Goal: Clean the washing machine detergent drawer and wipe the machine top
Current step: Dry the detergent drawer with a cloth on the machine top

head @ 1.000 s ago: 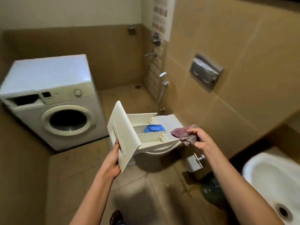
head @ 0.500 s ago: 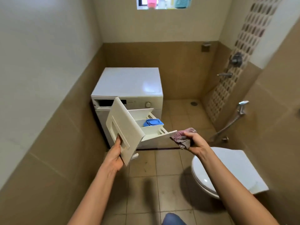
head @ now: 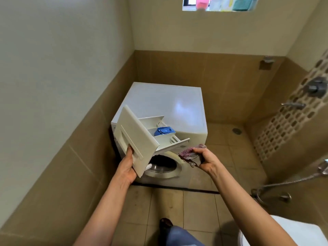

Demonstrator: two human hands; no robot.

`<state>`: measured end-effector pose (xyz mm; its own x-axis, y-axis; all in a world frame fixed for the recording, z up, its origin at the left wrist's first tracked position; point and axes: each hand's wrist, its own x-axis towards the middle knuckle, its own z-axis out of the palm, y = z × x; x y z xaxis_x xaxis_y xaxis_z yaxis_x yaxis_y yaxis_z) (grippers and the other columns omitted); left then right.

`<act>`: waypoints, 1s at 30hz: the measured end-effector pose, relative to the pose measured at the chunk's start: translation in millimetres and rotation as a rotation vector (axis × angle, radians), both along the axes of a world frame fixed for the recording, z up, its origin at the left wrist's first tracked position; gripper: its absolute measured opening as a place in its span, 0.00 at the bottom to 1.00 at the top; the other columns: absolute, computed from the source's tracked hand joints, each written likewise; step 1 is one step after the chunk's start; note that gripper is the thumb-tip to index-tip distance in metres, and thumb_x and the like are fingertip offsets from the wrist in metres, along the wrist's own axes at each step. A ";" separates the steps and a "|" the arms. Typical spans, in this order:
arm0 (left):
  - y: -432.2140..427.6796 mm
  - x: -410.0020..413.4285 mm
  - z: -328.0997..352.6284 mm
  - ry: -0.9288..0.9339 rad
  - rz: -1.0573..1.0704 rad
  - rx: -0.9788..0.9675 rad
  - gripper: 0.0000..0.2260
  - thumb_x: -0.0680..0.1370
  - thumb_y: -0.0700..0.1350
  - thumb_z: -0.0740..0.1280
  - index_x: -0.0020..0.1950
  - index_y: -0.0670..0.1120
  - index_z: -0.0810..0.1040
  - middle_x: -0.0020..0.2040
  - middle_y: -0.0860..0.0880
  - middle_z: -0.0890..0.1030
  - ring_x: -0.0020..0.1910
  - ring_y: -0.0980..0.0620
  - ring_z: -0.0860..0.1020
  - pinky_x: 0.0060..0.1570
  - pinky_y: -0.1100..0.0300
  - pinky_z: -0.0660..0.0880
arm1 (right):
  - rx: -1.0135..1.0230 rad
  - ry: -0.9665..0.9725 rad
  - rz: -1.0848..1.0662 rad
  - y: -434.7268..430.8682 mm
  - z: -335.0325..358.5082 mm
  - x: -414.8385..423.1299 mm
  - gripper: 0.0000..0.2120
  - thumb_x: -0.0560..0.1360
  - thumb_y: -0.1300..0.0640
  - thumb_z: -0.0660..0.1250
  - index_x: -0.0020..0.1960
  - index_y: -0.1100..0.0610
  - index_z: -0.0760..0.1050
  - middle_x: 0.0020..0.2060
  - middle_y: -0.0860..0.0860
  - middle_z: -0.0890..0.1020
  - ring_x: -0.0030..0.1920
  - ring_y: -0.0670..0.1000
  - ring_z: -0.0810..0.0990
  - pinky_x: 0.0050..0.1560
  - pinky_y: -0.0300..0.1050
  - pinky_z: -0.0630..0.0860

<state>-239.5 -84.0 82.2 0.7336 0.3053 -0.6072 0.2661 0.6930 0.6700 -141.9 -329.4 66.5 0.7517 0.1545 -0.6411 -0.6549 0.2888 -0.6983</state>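
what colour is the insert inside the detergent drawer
Blue insert, seated in the white detergent drawer; the head view shows it.

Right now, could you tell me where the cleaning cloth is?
In the head view, the cloth is bunched in the right hand, just right of the detergent drawer.
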 end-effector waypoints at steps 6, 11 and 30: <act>32.0 108.1 0.9 0.026 0.002 -0.027 0.17 0.80 0.57 0.60 0.61 0.48 0.76 0.41 0.47 0.85 0.40 0.48 0.84 0.34 0.47 0.79 | -0.034 -0.013 0.034 28.0 14.3 99.7 0.09 0.77 0.69 0.59 0.39 0.64 0.73 0.28 0.59 0.82 0.27 0.54 0.82 0.31 0.46 0.76; 46.2 180.7 -5.2 0.054 -0.026 -0.065 0.16 0.80 0.56 0.61 0.59 0.46 0.75 0.47 0.44 0.82 0.40 0.47 0.82 0.25 0.52 0.79 | -0.031 0.005 0.034 43.6 13.3 160.3 0.09 0.75 0.70 0.59 0.38 0.65 0.73 0.29 0.60 0.82 0.28 0.55 0.82 0.33 0.49 0.77; 106.9 366.5 -61.0 0.119 -0.279 -0.087 0.20 0.80 0.57 0.60 0.67 0.48 0.74 0.49 0.47 0.83 0.47 0.45 0.81 0.31 0.48 0.80 | -0.024 0.016 -0.250 83.8 -8.0 302.3 0.06 0.76 0.68 0.61 0.42 0.60 0.72 0.38 0.61 0.80 0.35 0.59 0.79 0.24 0.45 0.74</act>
